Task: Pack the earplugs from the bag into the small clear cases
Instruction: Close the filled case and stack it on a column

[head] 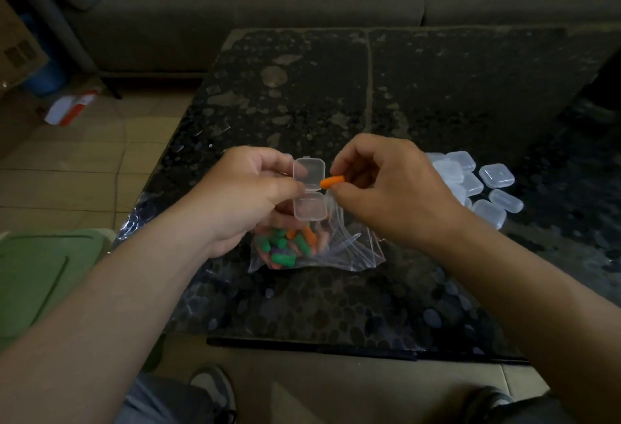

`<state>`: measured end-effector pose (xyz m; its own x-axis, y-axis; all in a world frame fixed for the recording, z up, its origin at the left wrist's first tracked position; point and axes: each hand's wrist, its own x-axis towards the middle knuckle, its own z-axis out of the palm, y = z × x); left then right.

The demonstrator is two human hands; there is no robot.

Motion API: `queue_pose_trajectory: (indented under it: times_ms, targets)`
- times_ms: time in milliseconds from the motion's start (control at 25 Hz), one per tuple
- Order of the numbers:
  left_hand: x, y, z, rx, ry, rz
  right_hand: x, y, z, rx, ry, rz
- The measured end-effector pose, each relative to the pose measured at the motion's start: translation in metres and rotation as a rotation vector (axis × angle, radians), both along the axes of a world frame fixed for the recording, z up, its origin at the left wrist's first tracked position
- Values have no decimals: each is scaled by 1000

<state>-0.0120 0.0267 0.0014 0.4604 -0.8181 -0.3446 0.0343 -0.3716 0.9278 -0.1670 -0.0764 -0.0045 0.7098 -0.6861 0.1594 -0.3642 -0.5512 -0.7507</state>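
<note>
One limp bag (342,250) lay at lower centre, earplugs (282,258) inside; spare cases (470,185) were heaped at right. I noted the left hand (248,195) gripping the open case (309,190) by its side: light, rigid, probably slick. The right hand (386,188) pinched one orange earplug (332,182) by its end, just beside that case; I judged it soft, featherlight.

- Table (437,87): dark, glossy top with a pebble pattern; a pale seam runs from far to near across its far half; worn pale patches on the far left area.
- Clear plastic bag (353,252): lies flat near the middle of the near edge, holding green, orange and purple earplugs (284,259) bunched at its left end.
- Small clear cases (496,175): a closed, clustered pile to the right of the bag, some touching or overlapping.
</note>
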Motion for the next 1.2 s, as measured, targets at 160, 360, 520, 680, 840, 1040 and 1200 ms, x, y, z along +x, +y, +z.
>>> queue_pose_trajectory:
  times_ms: [160, 360, 520, 680, 840, 1040, 1200]
  targets:
    - [-2, 0, 3, -23, 40, -12, 0, 1, -4, 25, -24, 47]
    - [-4, 1, 6, -30, 76, -22, 0, 2, -5, -65, -82, 54]
    - [-7, 1, 8, -49, 153, -27, 1, 9, -4, -124, -63, 101]
    - [-8, 0, 8, -61, 190, -13, 0, 9, -2, -88, -47, 90]
    - [-7, 0, 7, -77, 207, -3, 0, 9, -2, -160, -93, 113]
    - [-8, 1, 5, -95, 192, 1, -1, 8, -3, -150, -130, 90]
    - [-1, 0, 1, -54, 72, 79, -4, -6, -1, -186, 31, -46]
